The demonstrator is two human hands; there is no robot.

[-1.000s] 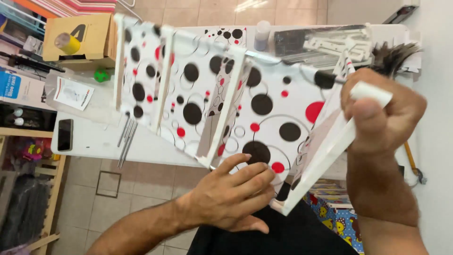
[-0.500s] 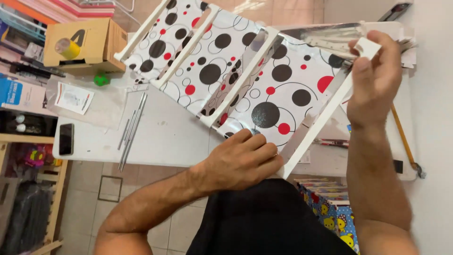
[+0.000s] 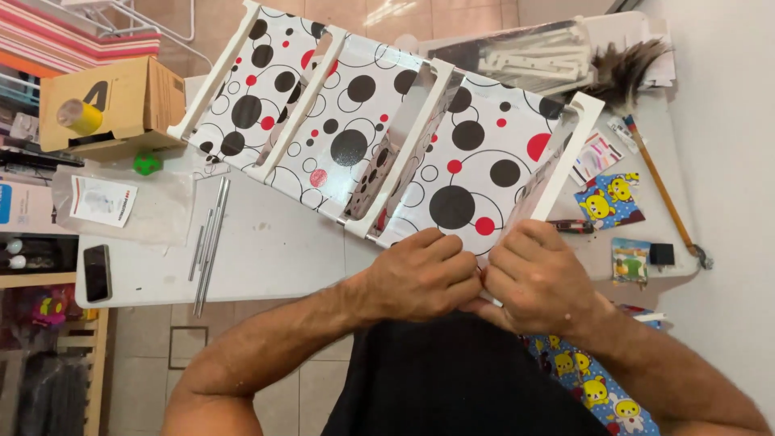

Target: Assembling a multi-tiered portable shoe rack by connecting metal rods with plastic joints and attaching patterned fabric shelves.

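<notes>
Our left hand (image 3: 420,274) and right hand (image 3: 541,278) press knuckle to knuckle, fingers curled and pinching the near edge of the polka-dot fabric shelf rack (image 3: 387,137), which lies slanted across the white table (image 3: 274,250). Beyond it to the left lie loose metal rods (image 3: 208,234); farther back sits a cardboard box (image 3: 113,105), and a feather duster (image 3: 638,105) lies far right.

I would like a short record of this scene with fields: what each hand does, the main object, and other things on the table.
left hand: grips near edge of the dotted panel rack
right hand: pinches same edge, touching the left hand
rack: white frames, black and red dots, lies on the white table
metal rods: left of rack
cardboard box: far left
feather duster: right side
</notes>
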